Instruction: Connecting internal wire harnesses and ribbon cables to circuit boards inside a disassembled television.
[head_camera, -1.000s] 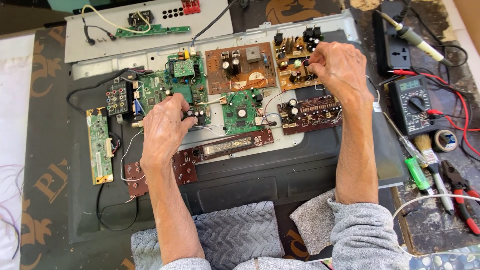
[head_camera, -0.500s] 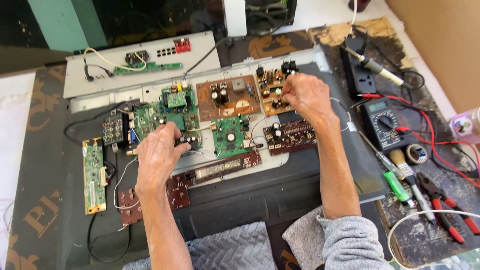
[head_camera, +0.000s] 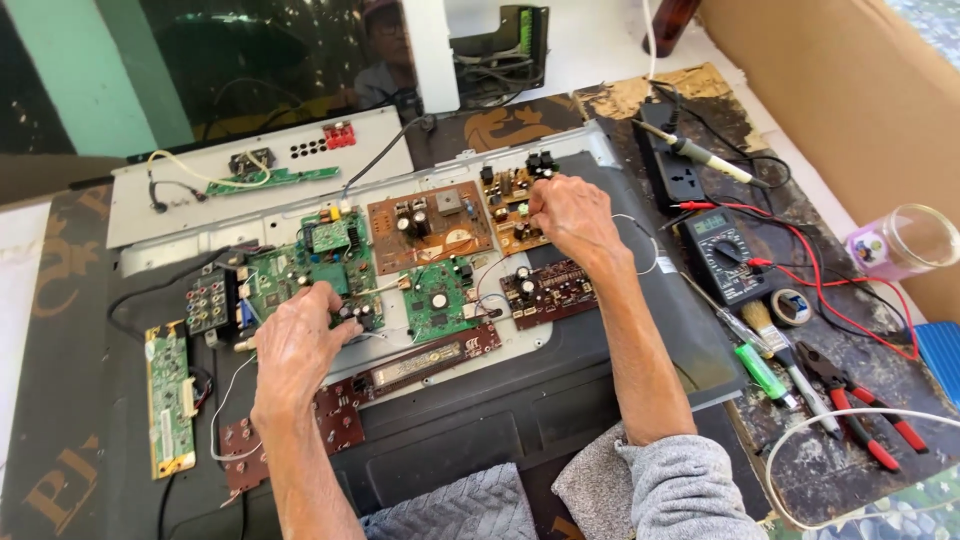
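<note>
the green main board lies on the grey metal chassis — your left hand rests palm down on its near edge, fingers curled onto the components, forearm running straight back toward you. right of that board, past the brown board, your right hand pinches at the small tan board — wrist bent, fingers bunched. further right sits the black multimeter.
</note>
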